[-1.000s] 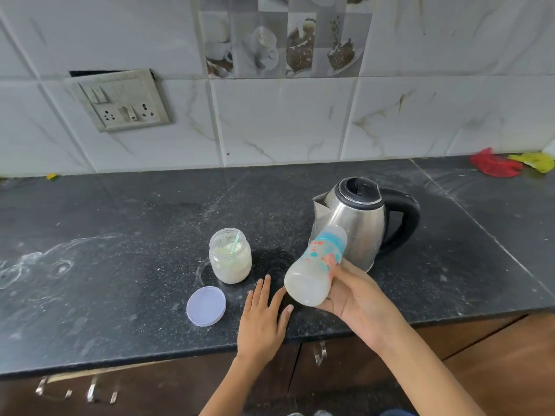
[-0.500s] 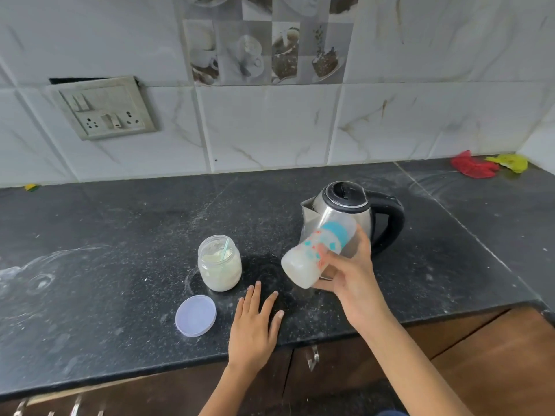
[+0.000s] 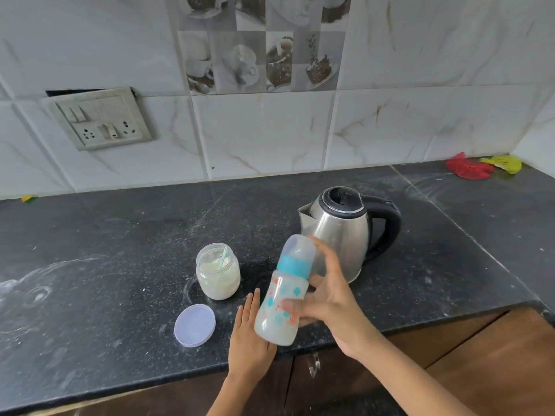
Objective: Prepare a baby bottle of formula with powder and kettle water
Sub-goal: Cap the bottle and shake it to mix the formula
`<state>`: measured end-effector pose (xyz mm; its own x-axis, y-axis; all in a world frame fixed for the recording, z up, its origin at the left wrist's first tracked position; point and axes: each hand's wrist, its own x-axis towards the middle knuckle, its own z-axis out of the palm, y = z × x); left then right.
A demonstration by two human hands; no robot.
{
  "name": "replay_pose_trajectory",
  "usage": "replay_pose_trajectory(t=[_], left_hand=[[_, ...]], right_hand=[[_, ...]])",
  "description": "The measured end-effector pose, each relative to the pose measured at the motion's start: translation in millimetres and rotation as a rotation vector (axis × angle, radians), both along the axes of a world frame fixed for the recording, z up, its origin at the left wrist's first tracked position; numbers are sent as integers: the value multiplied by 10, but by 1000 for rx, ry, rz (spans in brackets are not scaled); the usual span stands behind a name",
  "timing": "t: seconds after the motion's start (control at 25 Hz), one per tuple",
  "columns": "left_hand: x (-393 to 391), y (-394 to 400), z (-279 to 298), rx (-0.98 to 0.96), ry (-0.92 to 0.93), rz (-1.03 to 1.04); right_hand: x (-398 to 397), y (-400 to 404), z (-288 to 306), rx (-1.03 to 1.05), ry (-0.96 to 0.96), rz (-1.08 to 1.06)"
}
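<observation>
We see the right hand [image 3: 330, 298] wrapped around the baby bottle [image 3: 283, 291], thumb across the printed front and fingers behind it, holding it up off the dark worktop [image 3: 105, 265]; the bottle leans a little, its clear cap and blue collar tipped up towards the kettle [image 3: 342, 232], its milky white contents filling the lower body; we can't make out whether the bottle's base touches anything, but it sits in front of the left hand [image 3: 249, 337] in our view; that left hand lies flat and spread, palm down on the worktop near the front edge, holding nothing; just to the left of it we have the round pale lid [image 3: 195, 325] lying flat, apart from its jar; the powder jar [image 3: 218, 271] stands upright and uncovered behind the lid, pale powder inside and a light green scoop handle poking up through it; the steel kettle stands behind the bottle, lid down, black handle to the right, spout to the left; on the tiled wall at the left we spot a switch panel [image 3: 100, 118]; far off in the right corner lie red and yellow scraps [image 3: 480, 166].
</observation>
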<state>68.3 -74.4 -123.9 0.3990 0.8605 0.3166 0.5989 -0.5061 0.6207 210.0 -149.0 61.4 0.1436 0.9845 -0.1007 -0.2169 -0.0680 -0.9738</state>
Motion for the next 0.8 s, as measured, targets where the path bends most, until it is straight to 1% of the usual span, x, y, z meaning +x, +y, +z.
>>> replay_pose_trajectory(t=[0.04,0.08,0.12,0.16,0.2,0.32,0.36,0.48,0.52,0.64,0.68,0.72,0.76,0.8], left_hand=[[-2,-3,-2,-3,20,-10],[-10,9,-11,59,124,-11],[-12,25,-14,84,207,-20],[3,41,-23,91,253,-23],[10,55,-45,88,261,-16],[-3,43,-43,74,231,-39],[-5,48,-53,98,236,-28],[26,66,0,90,295,2],[30,71,-17,92,299,1],[-1,53,-73,87,224,-41],[-17,53,-80,77,218,-38],[-11,73,-87,86,238,-33],[-1,75,-56,89,262,-19],[18,67,-31,100,278,-9]], right_hand=[[9,11,18,1,-16,9],[94,78,1,16,16,-74],[163,144,23,27,89,-190],[203,189,48,40,153,-266],[190,197,65,34,166,-280],[7,100,31,-37,56,-40],[1,114,19,-30,61,-35],[105,228,24,43,292,-292],[71,208,37,31,291,-298],[-118,31,1,-43,76,-29],[-101,36,14,-34,62,-34],[-10,94,-1,4,96,-126],[56,136,46,55,182,-243],[90,161,71,90,262,-310]])
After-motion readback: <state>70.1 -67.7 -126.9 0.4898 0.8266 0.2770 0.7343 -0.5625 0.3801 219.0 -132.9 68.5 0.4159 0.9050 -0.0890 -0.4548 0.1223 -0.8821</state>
